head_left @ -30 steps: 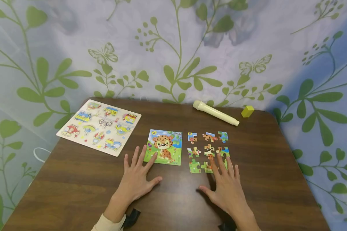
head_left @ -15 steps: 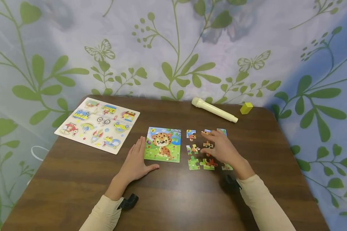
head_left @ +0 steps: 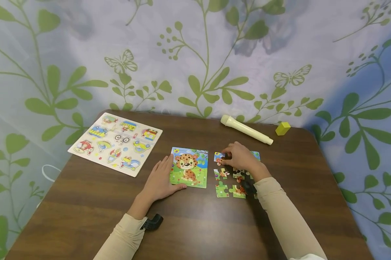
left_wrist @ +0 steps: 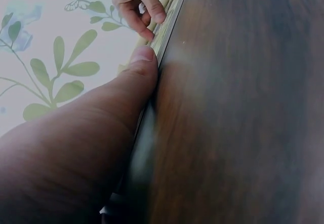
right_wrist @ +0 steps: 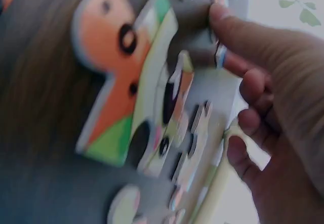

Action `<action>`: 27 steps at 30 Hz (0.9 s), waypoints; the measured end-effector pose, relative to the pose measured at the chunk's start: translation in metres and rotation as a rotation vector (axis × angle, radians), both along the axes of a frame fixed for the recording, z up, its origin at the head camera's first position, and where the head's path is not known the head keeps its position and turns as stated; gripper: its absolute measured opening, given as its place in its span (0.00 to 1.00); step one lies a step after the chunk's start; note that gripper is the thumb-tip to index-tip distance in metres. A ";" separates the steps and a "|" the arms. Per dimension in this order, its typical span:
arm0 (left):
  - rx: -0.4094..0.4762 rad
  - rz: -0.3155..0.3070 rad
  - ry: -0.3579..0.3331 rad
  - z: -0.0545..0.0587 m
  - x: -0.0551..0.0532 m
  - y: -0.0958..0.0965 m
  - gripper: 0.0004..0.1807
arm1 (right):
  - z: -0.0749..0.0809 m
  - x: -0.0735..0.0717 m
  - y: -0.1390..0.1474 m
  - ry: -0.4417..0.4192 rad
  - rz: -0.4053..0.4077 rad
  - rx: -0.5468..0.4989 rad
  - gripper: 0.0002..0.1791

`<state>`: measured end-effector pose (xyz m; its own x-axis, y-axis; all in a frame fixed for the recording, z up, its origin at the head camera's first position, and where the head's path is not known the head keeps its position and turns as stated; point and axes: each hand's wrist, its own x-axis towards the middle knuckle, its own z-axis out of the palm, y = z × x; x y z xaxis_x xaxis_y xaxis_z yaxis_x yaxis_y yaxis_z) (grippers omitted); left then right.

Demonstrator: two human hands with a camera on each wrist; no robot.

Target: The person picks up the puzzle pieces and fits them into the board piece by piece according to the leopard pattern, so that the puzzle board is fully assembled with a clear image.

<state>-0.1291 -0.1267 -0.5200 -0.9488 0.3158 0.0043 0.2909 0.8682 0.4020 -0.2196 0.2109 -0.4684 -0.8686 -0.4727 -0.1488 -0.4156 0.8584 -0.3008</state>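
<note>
A square leopard puzzle board (head_left: 198, 177) lies flat on the table (head_left: 195, 224). My left hand (head_left: 157, 180) rests along its left side with straight fingers, the thumb at the lower left corner. To the right, loose jigsaw pieces (head_left: 222, 190) are laid out in rows. Over the back row, my right hand (head_left: 242, 159) pinches the back left puzzle piece (head_left: 218, 155) between thumb and index finger. In the right wrist view the thumb (right_wrist: 243, 31) presses that piece's edge while the other fingers curl in. The right hand and sleeve hide some pieces.
At the back left lies a wooden vehicle puzzle board (head_left: 112, 144). A cream toy microphone (head_left: 247, 130) and a yellow block (head_left: 282, 128) stand near the table's back edge, close to the patterned wall cloth (head_left: 195, 54).
My right hand has moved from the front pieces across to the back left piece and pinched it. My left hand has closed in against the leopard board's left edge.
</note>
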 end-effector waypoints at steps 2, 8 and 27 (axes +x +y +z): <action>-0.014 0.000 0.006 0.001 0.000 0.000 0.69 | 0.000 0.001 0.000 0.030 0.030 0.038 0.22; -0.003 0.016 0.017 0.008 0.000 0.000 0.69 | 0.002 -0.001 -0.011 0.184 0.128 0.127 0.21; 0.046 0.013 -0.046 0.007 -0.001 0.003 0.71 | -0.003 -0.007 -0.148 0.176 0.193 0.105 0.20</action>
<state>-0.1297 -0.1237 -0.5129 -0.9525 0.3036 -0.0248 0.2598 0.8521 0.4543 -0.2270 0.0631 -0.4716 -0.7811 -0.6215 -0.0605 -0.6120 0.7811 -0.1234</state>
